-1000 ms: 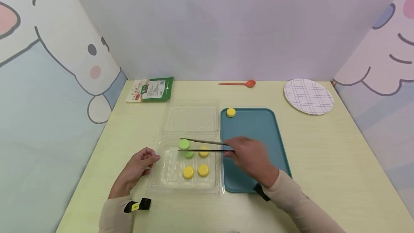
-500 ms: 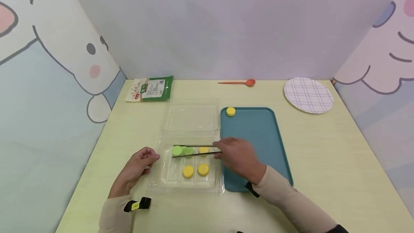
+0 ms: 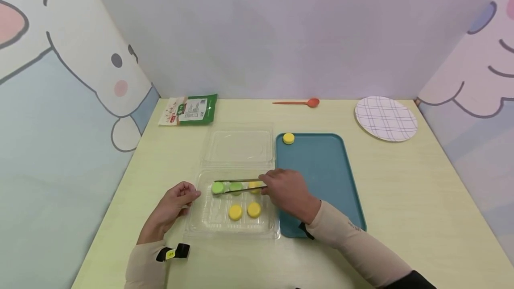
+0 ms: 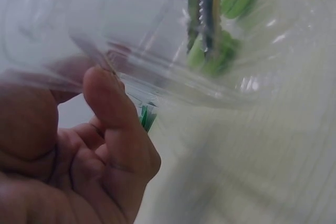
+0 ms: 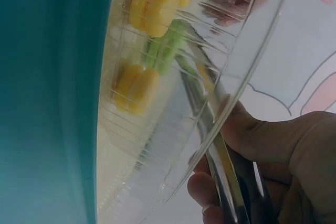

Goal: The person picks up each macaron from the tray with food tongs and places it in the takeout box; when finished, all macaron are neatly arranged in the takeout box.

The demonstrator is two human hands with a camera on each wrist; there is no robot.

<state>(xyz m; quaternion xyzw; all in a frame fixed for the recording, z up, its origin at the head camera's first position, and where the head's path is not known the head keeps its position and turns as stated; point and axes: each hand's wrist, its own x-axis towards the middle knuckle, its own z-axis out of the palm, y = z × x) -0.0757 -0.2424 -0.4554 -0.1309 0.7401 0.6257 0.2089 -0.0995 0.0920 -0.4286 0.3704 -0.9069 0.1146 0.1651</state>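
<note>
My left hand [image 3: 176, 204] pinches the left rim of a clear plastic container [image 3: 217, 229] between thumb and finger. In my right hand [image 3: 287, 193] is a pair of metal tongs [image 5: 227, 177], reaching leftward into the container. Their tips lie on either side of a green macaron [image 3: 217, 187] at the container's left. A second green macaron [image 3: 235, 187] sits just to its right, between the tong arms in the head view. Behind the arms is a yellow macaron [image 3: 254, 185], partly covered. Two more yellow macarons [image 3: 235, 212] rest in the front part of the container.
The container's hinged lid [image 3: 238, 146] lies folded back behind it. A teal tray [image 3: 321, 159] stands right alongside, with one yellow macaron [image 3: 288, 138] in its back-left corner. Farther back are a green-and-white pouch [image 3: 192, 109], a red spoon [image 3: 307, 102] and a checked plate [image 3: 386, 118].
My right hand has moved left with the tongs. The leftmost green macaron has shifted left and forward, away from overlapping the other green one. The left hand keeps its place.
</note>
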